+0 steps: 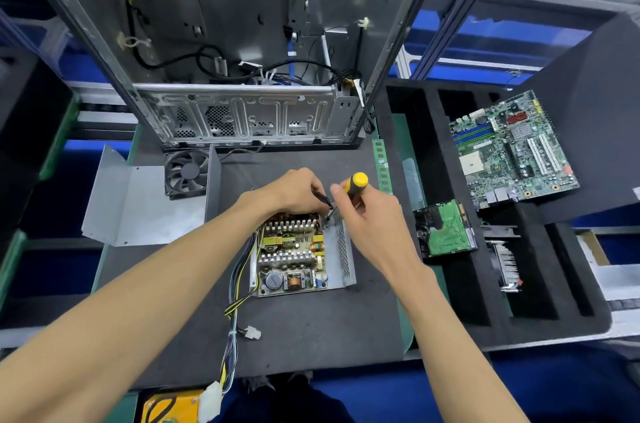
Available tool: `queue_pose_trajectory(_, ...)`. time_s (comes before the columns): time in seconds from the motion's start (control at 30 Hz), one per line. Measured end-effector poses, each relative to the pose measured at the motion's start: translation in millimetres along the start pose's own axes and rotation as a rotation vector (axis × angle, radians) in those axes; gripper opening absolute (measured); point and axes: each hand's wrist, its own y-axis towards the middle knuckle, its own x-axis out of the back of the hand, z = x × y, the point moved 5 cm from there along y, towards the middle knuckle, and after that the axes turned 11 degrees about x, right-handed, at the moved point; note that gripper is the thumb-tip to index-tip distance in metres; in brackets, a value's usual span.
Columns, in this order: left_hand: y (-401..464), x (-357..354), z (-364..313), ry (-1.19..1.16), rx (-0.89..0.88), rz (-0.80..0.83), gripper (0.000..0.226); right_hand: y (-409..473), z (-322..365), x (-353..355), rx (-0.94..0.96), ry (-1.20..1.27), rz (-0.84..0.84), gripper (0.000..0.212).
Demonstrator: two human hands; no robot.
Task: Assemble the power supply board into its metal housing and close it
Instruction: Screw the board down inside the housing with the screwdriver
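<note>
A: The power supply board (pixel 292 254) lies inside its metal housing (pixel 343 251), mid-mat, just in front of us. We take this for the fastening step: our right hand (pixel 369 214) is wrapped round a yellow-and-black screwdriver (pixel 355 185), tip down at the board's far right corner.

B: And our left hand (pixel 291 192)?

A: Fingers curled, pinching something small and dark right beside the driver tip. A wire or a tool, we cannot tell. The screw itself is hidden from us.

B: What does the next move call for?

A: In our judgement, keeping the driver upright on the screw and steady while the left hand keeps that part clear. Then the other corners, and the cover.

B: Which cover?

A: The bent grey metal cover (pixel 138 200), lying open on the mat to the left, near a black fan (pixel 187 173). The wire harness (pixel 235 311) trails from the housing toward us.

B: Anything readable?

A: No brand or label we can make out, neither on the board nor on the motherboard (pixel 512 152) or drive (pixel 445 232) in the foam tray (pixel 433 284) on the right.
</note>
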Motion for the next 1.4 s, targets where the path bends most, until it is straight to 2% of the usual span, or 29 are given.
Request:
queue_pose_trajectory(0.2, 2, 0, 3, -0.008, 0.006, -0.019, 0.007, 2, -1, 1, -0.010, 0.043, -0.063, 0.052)
queue_pose_trajectory(0.5, 3, 1, 6, -0.025, 0.023, -0.033, 0.010, 3, -3, -3, 0.017, 0.003, -0.034, 0.044)
queue_pose_trajectory(0.67, 3, 1, 7, -0.031, 0.032, -0.022, 0.013, 3, -2, -4, 0.021, -0.017, -0.033, 0.047)
queue_pose_trajectory(0.77, 3, 3, 7, -0.030, 0.036, -0.045, 0.028, 3, -3, -5, 0.006, -0.017, -0.031, 0.049)
queue_pose_trajectory(0.9, 5, 2, 8, -0.036, 0.035, -0.043, 0.031, 3, -5, -6, 0.004, -0.030, -0.023, 0.051)
queue_pose_trajectory(1.0, 5, 2, 7, -0.042, 0.027, -0.037, 0.027, 4, -5, -8, 0.008, -0.021, 0.001, 0.050)
queue_pose_trajectory(1.17, 6, 0, 7, -0.060, 0.022, -0.027, 0.009, 4, -2, -11, 0.012, -0.040, 0.066, 0.051)
queue_pose_trajectory(1.4, 8, -1, 7, -0.027, 0.036, -0.032, 0.017, 7, -3, -12, -0.011, -0.074, 0.089, 0.051)
